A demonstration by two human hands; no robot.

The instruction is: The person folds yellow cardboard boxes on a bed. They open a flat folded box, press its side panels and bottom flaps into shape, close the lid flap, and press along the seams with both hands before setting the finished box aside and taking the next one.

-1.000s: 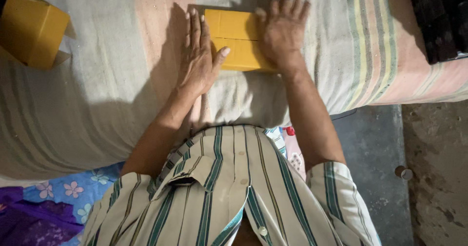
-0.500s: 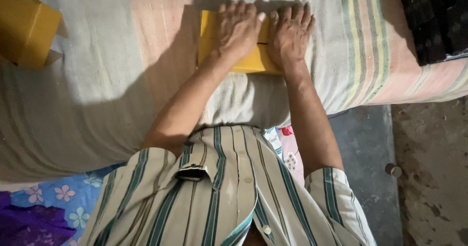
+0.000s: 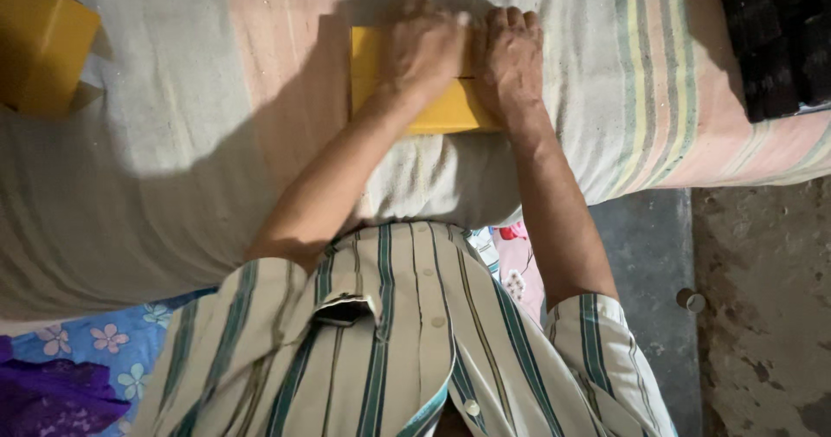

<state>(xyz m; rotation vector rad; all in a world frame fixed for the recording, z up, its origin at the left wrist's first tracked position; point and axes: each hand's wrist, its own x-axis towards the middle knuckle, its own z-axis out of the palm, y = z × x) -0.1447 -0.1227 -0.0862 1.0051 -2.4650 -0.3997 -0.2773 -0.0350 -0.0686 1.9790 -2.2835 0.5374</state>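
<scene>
Both hands pressing a flat yellow cardboard piece (image 3: pixel 433 112) on the striped cloth-covered bed (image 3: pixel 173 143).

The soft bed could give under the push, so the card may buckle or skew. Left hand (image 3: pixel 424 48) and right hand (image 3: pixel 512 61) lie palm-down on it, fingers curled at its far edge, grasping nothing.
</scene>
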